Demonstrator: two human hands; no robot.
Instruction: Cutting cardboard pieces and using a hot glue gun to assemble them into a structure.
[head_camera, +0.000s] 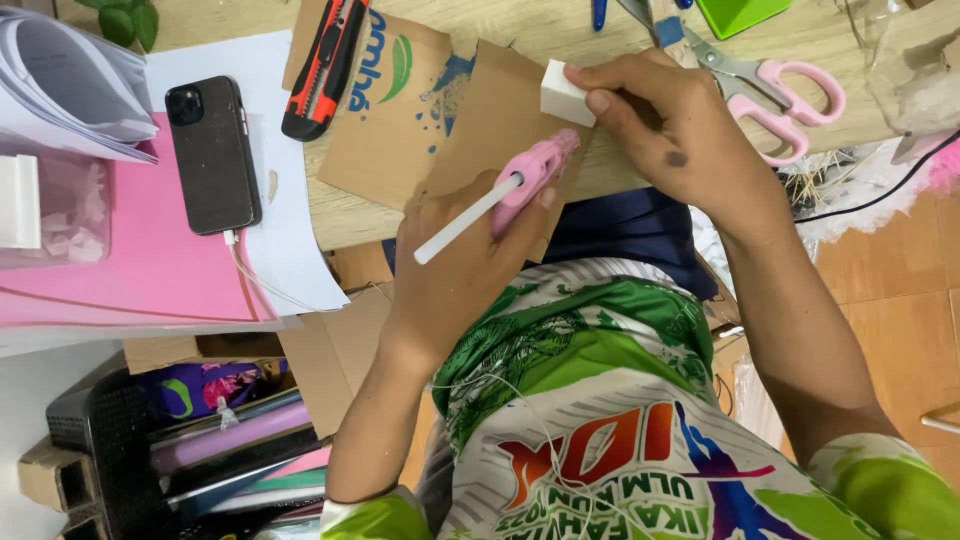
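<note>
Gripped in the left hand (470, 260) is a pink glue gun (535, 170), with the fingers closed around its body and a white glue stick (465, 220) jutting out of its back toward the person's chest. Its nozzle is pointed up at a brown cardboard piece (495, 115), which is stood against the desk (560, 30) edge, and the tip is seen close to or touching the card; which one cannot be told. A small white block (562, 93) is pinched between the thumb and fingers of the right hand (660, 125) and is pressed against the upper right corner of that card, just above the gun's nozzle.

Behind the card, a second, larger cardboard sheet (390, 110) with blue and green print is laid flat on the wooden desk. An orange and black utility knife (325, 65) is rested across its upper left corner. Pink-handled scissors (780, 85) are lain just beyond the right hand. To the left, a black phone (212, 155) is placed face down on white paper (290, 200), with a cable plugged in at its lower end, and pink paper (130, 260) is spread beside it. A black basket (110, 430) filled with coloured sheets is seen at lower left, below the desk.
</note>
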